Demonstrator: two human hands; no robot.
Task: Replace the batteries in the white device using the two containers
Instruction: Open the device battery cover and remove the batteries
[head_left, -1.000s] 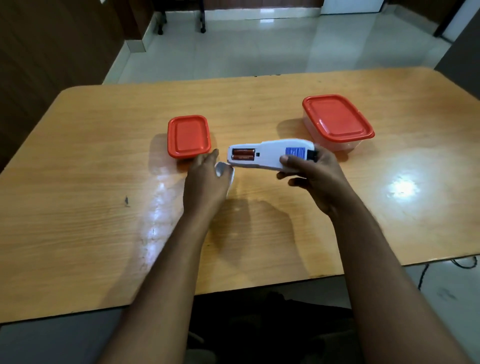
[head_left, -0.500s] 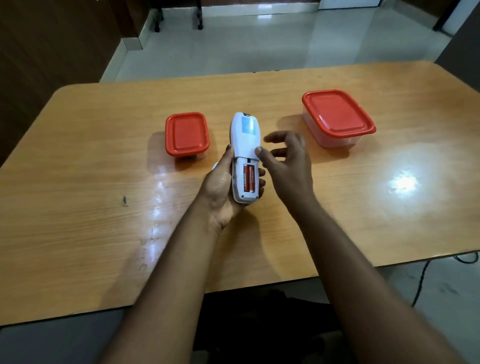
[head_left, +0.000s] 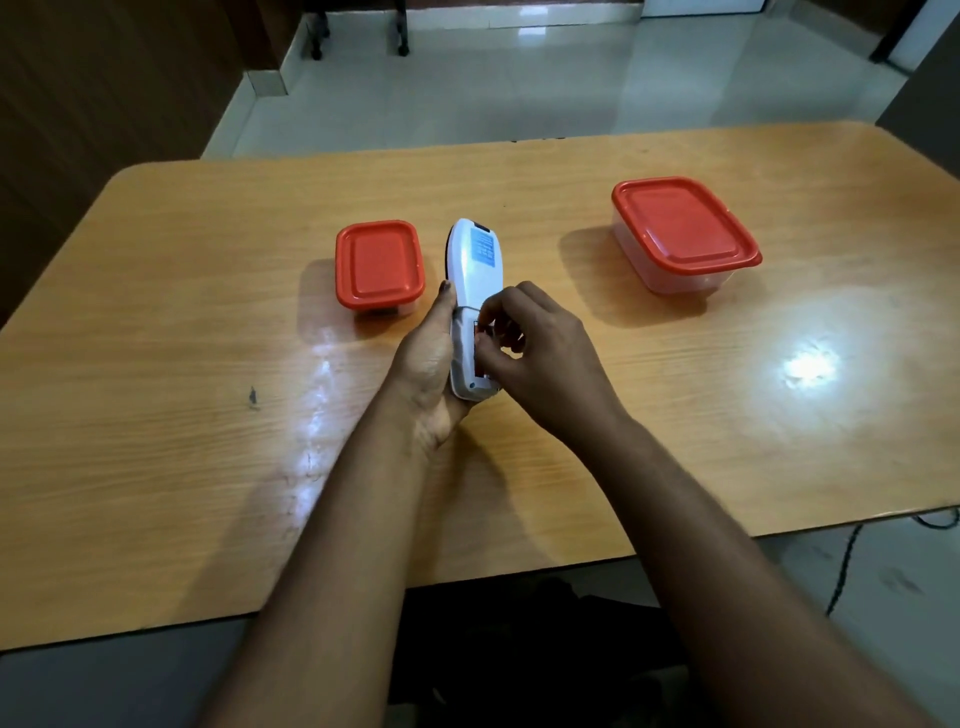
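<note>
The white device (head_left: 474, 265) points away from me above the middle of the wooden table (head_left: 156, 322), back side up, with a blue label near its far end. My left hand (head_left: 428, 358) grips its near end from the left side. My right hand (head_left: 530, 353) has its fingertips pinched over the open battery compartment, where a sliver of an orange battery (head_left: 476, 345) shows; the rest is hidden by the fingers. A small red-lidded container (head_left: 378, 265) stands just left of the device. A larger clear container with a red lid (head_left: 680, 234) stands at the right.
Both containers have their lids on. A dark mark (head_left: 253, 397) sits on the table at the left. Glare patches lie on the tabletop at the right and centre. Beyond the far table edge lies a tiled floor with chair legs (head_left: 358, 36).
The device went from my right hand, lying sideways, into my left hand, pointing away from me. My right hand has moved from open beside it to pinching at the battery compartment.
</note>
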